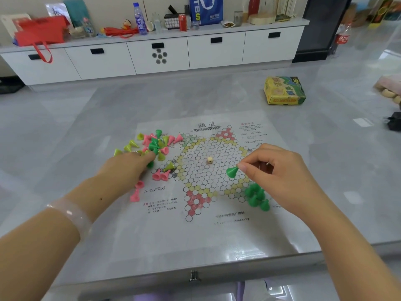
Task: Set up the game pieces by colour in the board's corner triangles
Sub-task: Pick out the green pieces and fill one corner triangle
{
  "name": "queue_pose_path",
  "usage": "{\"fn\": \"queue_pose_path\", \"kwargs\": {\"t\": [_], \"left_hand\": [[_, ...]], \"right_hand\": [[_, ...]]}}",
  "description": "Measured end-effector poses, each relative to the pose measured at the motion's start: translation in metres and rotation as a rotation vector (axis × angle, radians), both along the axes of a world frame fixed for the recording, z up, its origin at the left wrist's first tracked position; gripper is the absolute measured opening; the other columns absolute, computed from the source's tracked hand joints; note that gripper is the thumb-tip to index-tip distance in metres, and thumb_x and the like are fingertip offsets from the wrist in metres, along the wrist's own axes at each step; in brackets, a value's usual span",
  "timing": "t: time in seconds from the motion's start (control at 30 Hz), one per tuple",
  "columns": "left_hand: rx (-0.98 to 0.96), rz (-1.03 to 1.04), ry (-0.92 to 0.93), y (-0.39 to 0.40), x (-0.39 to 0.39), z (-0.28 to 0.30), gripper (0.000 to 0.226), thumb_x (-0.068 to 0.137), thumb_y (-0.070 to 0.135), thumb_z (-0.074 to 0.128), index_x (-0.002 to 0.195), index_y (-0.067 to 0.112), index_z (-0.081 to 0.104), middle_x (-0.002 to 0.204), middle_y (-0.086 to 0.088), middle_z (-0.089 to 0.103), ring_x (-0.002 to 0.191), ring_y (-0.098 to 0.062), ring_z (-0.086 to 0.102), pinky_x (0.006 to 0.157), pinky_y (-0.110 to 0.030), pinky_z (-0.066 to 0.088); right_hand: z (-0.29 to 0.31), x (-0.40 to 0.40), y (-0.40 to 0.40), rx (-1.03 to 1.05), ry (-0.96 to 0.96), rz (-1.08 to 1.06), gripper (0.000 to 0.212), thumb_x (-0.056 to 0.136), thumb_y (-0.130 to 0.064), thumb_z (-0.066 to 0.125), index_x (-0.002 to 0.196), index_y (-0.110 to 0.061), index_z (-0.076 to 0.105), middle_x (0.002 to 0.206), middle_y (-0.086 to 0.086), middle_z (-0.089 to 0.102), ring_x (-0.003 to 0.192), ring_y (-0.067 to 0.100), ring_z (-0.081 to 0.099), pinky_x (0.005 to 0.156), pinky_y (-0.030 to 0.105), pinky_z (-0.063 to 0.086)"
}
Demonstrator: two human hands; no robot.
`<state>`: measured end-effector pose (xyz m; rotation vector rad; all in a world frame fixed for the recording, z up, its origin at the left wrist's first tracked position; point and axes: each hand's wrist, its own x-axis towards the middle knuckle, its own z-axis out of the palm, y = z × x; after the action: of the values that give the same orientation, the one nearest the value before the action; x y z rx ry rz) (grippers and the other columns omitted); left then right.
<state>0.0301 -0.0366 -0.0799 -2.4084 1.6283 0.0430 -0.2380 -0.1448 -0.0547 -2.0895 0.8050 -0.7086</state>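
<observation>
The right hand (280, 170) pinches a dark green cone piece (231, 171) by its tip between thumb and forefinger, holding it tilted above the right side of the star, just up from a cluster of dark green pieces (257, 197) already gathered at the star's lower right triangle, near the board sheet's right edge. The left hand (128, 168) reaches into the mixed heap (154, 144) of pink, yellow-green and dark green cones at the sheet's left edge; its fingertips are buried among the pieces, so whether it grasps one or merely touches them cannot be told. A few pink pieces (160, 175) and a yellow-green one lie loose between the heap and the star, and two more pink ones (136, 191) lie further toward the near left. A small die (209, 160) sits at the centre of the board sheet (217, 231), which lies flat on the grey table (65, 131), with the game box (284, 90) off toward the far right corner. By my judgement the job is early: only one green triangle is partly filled, that cluster looks bunched rather than seated on circles, and the pink and yellow-green sets are wholly unsorted
</observation>
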Motion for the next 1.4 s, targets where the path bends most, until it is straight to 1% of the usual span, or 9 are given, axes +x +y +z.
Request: {"fn": "queue_pose_path", "kwargs": {"t": [0.17,0.27,0.43,0.6,0.77,0.87,1.2,1.3,1.4], "left_hand": [[-0.189,-0.009,0.179,0.005,0.012,-0.002,0.020,0.094,0.013,0.044,0.110,0.009,0.056,0.078,-0.001,0.048,0.076,-0.020,0.045,0.066,-0.027,0.034],[-0.302,0.073,0.283,0.005,0.017,0.000,0.019,0.091,0.004,0.046,0.102,0.005,0.061,0.066,0.002,0.047,0.060,-0.017,0.045,0.058,-0.027,0.031],[-0.350,0.136,0.398,0.007,0.023,-0.002,0.017,0.094,0.007,0.044,0.103,0.012,0.058,0.077,-0.008,0.063,0.053,-0.024,0.056,0.053,-0.018,0.039],[-0.468,0.158,0.398,0.006,0.024,-0.002,0.019,0.094,0.006,0.040,0.108,0.012,0.051,0.080,-0.018,0.064,0.057,-0.029,0.056,0.054,-0.028,0.039],[-0.826,0.427,0.645,0.004,0.027,0.002,0.024,0.096,0.008,0.039,0.083,0.015,0.057,0.072,-0.009,0.048,0.057,-0.020,0.041,0.054,-0.023,0.034],[-0.873,0.566,0.842,0.008,0.029,-0.002,0.035,0.097,0.008,0.039,0.069,0.022,0.056,0.069,-0.006,0.046,0.054,-0.018,0.040,0.052,-0.018,0.039],[-0.813,0.536,0.702,0.008,0.023,-0.005,0.019,0.095,0.008,0.044,0.089,0.011,0.062,0.077,-0.007,0.049,0.061,-0.014,0.045,0.054,-0.018,0.035],[-0.964,0.675,0.982,0.002,0.027,0.001,0.024,0.096,0.005,0.038,0.085,0.010,0.059,0.068,-0.006,0.045,0.039,-0.002,0.046,0.039,-0.010,0.037],[-1.168,0.909,1.569,-0.003,0.027,0.012,0.026,0.097,0.004,0.033,0.079,0.010,0.051,0.071,-0.006,0.041,0.053,-0.008,0.040,0.034,-0.012,0.036]], "right_hand": [[0.000,0.002,0.001,-0.007,0.008,0.007,0.019,0.080,-0.019,0.067,0.066,-0.032,0.067,0.070,-0.005,0.058,0.063,0.002,0.047,0.062,0.010,0.038],[-0.001,0.002,0.001,-0.001,0.009,0.010,0.018,0.080,-0.019,0.067,0.066,-0.031,0.067,0.070,-0.006,0.058,0.063,0.002,0.046,0.062,0.010,0.038],[-0.002,0.003,0.001,-0.003,0.020,0.006,0.016,0.080,-0.019,0.066,0.067,-0.029,0.068,0.071,-0.006,0.059,0.063,0.002,0.047,0.062,0.011,0.038],[-0.002,0.003,0.001,-0.010,0.018,0.010,0.014,0.080,-0.019,0.066,0.069,-0.026,0.069,0.069,-0.007,0.058,0.063,0.002,0.048,0.061,0.010,0.038],[-0.003,0.002,0.000,-0.020,0.017,0.011,0.012,0.080,-0.020,0.066,0.070,-0.025,0.070,0.071,-0.006,0.059,0.063,0.003,0.048,0.062,0.010,0.039],[-0.002,0.002,0.000,-0.028,0.029,0.011,0.011,0.080,-0.020,0.065,0.071,-0.025,0.070,0.071,-0.005,0.060,0.064,0.003,0.048,0.062,0.011,0.039],[-0.003,0.003,0.001,-0.023,0.030,0.007,0.010,0.080,-0.019,0.066,0.072,-0.021,0.071,0.070,-0.005,0.059,0.062,0.003,0.047,0.061,0.010,0.037],[-0.003,0.004,0.001,-0.008,0.025,0.002,0.011,0.080,-0.019,0.065,0.071,-0.022,0.071,0.070,-0.006,0.058,0.063,0.003,0.047,0.061,0.010,0.038],[-0.004,0.005,0.001,-0.015,0.032,-0.004,0.011,0.081,-0.018,0.065,0.071,-0.021,0.071,0.070,-0.007,0.058,0.062,0.003,0.047,0.061,0.010,0.038]]}}
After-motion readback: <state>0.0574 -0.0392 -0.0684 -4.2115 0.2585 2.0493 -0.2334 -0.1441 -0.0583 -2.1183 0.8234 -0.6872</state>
